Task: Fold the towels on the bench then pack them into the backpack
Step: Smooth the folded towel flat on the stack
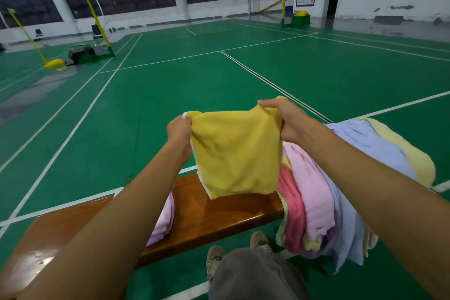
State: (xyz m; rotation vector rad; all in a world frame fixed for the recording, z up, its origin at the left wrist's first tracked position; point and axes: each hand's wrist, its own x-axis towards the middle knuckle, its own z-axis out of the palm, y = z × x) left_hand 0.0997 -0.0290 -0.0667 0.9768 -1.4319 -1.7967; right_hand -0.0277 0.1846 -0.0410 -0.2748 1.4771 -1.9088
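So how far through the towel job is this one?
Early. One folded lilac towel lies on the bench. Both hands, left and right, hold up a yellow towel. A pile of unfolded towels waits at the bench's right end; no backpack is identifiable.

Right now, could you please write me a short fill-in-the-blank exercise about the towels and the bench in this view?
1. Both hands hold up a ____ towel by its top corners.
2. The left hand grips the corner bearing a small ____ loop.
3. The towel pile lies at the bench's ____ end.

Answers: yellow; white; right
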